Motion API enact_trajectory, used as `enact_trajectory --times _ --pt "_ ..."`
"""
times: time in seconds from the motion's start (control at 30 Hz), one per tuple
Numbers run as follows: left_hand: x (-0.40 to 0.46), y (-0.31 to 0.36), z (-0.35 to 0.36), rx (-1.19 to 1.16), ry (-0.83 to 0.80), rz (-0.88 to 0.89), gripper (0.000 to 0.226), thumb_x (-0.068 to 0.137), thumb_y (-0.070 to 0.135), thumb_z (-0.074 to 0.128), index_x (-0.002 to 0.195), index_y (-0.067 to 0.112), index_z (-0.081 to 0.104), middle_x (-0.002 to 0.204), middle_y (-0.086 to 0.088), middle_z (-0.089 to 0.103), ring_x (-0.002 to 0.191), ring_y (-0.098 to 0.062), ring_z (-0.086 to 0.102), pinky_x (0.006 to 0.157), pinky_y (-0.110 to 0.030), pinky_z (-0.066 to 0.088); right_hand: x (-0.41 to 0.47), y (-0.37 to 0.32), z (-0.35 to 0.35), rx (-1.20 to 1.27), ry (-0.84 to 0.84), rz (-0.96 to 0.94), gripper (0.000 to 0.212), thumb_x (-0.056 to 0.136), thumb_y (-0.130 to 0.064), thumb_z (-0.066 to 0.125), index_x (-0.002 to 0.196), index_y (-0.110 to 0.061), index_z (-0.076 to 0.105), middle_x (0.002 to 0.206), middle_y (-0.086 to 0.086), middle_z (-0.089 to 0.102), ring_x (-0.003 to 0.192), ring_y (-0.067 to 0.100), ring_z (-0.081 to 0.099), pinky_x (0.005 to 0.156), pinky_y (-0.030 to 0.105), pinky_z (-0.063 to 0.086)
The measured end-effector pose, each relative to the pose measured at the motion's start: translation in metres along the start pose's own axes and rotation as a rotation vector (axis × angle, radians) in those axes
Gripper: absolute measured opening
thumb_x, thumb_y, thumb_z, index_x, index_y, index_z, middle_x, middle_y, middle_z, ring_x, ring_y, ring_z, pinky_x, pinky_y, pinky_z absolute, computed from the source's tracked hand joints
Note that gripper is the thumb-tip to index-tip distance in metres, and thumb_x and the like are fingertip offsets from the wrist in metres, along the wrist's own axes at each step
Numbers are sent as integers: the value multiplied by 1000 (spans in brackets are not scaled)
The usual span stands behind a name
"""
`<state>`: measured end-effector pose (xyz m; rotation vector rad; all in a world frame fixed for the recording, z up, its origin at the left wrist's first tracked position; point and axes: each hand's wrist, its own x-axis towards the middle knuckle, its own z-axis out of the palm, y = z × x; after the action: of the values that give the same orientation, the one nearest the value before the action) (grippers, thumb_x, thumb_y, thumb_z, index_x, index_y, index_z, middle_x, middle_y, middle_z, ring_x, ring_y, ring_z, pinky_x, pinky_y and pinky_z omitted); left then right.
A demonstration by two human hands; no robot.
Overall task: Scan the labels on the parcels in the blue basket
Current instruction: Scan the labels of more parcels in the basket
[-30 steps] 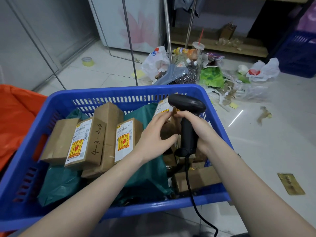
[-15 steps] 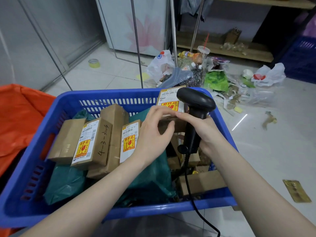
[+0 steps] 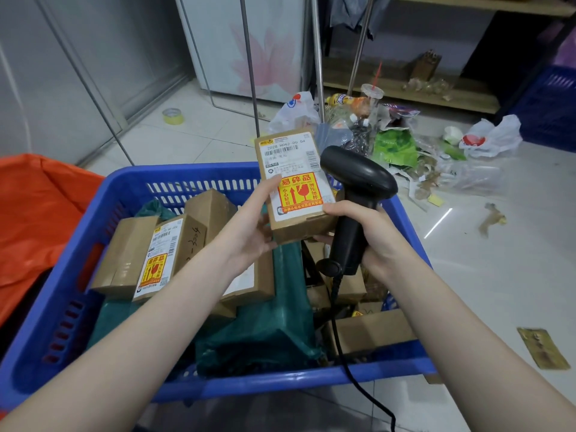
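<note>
A blue basket holds several cardboard parcels and dark green mailer bags. My left hand holds a small cardboard parcel upright above the basket, its white label with a yellow and red fragile sticker facing me. My right hand grips the handle of a black barcode scanner just right of that parcel, and its fingertips touch the parcel's lower right corner. The scanner's cord hangs down over the basket's near rim. Another labelled parcel lies at the basket's left.
An orange bag lies left of the basket. Plastic bags, cups and litter are heaped on the tiled floor behind it. A tape roll sits at the back left, a flat gold packet at the right, metal rack legs behind.
My left hand has lifted the labelled parcel up out of the basket and turned its label towards me. My right hand with the scanner has risen alongside it.
</note>
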<state>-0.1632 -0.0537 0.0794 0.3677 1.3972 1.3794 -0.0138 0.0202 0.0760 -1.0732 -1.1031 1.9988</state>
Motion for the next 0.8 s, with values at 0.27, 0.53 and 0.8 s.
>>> enact_trajectory --times 0.27,0.53,0.8 --pt "5 -3 -5 72 32 33 40 82 38 66 118 23 59 98 3 76 91 -12 71 66 -28 54 1 1 0 -4 -1 46 51 78 -11 69 127 -3 58 116 18 70 94 26 68 80 45 60" --pt "3 4 -14 277 236 272 53 79 31 71 120 33 38 115 3 65 99 -14 67 84 -33 55 0 -5 -2 27 78 57 8 86 -13 62 83 -5 60 72 5 58 55 14 53 45 23 50" --pt "10 -2 -20 454 293 361 65 75 35 74 130 30 40 115 7 63 104 -13 64 89 -38 54 -2 -10 -1 14 31 100 22 85 -25 65 70 -10 60 65 2 58 44 12 48 40 20 43"
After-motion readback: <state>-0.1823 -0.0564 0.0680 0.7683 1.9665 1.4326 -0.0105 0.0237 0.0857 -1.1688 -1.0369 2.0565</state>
